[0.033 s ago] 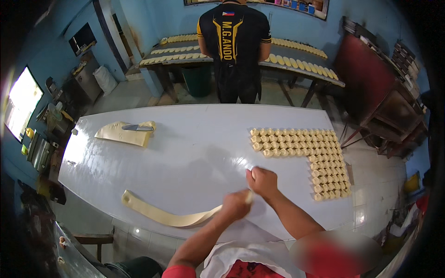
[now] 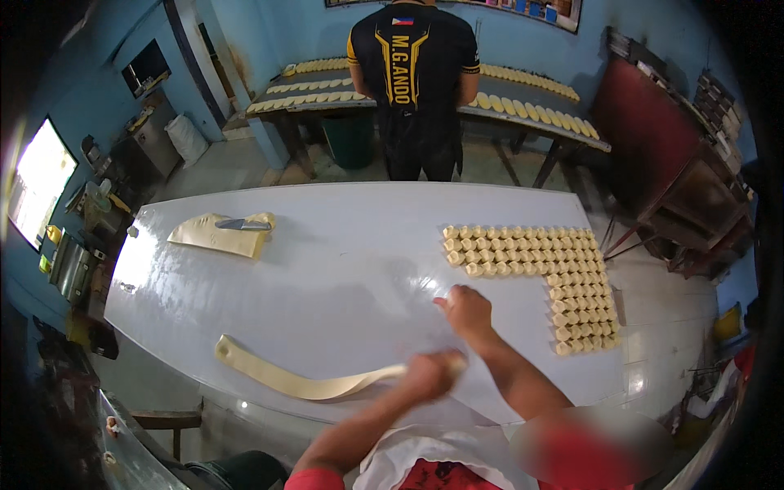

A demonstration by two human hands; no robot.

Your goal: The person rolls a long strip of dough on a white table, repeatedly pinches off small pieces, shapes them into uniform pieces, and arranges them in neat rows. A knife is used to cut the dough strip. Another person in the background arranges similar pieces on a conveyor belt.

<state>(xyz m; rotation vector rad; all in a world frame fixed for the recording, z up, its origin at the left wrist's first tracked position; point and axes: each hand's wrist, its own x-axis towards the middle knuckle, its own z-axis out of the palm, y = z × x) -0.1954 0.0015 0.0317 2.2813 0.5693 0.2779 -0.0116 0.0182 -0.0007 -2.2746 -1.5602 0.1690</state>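
A long pale dough strip (image 2: 314,385) curves across the near part of the table, its far-left end rounded. My left hand (image 2: 431,377), blurred by motion, is closed around the strip's right end, and a bit of dough shows past the fingers. Just above and to the right, my right hand (image 2: 470,312) is held in a fist; what lies inside it, if anything, is hidden. Rows of small cut dough pieces (image 2: 523,245) stand at the table's right side, apart from both hands.
At the table's (image 2: 327,286) far left lies a folded dough slab (image 2: 214,237) with a metal-bladed cutter (image 2: 242,224) on top. Beyond, a person in a black shirt (image 2: 412,73) stands facing a back table with rows of dough (image 2: 531,112). A dark red cabinet (image 2: 645,122) is at right.
My left hand has moved right and slightly down with the strip's end. My right hand has shifted only slightly.
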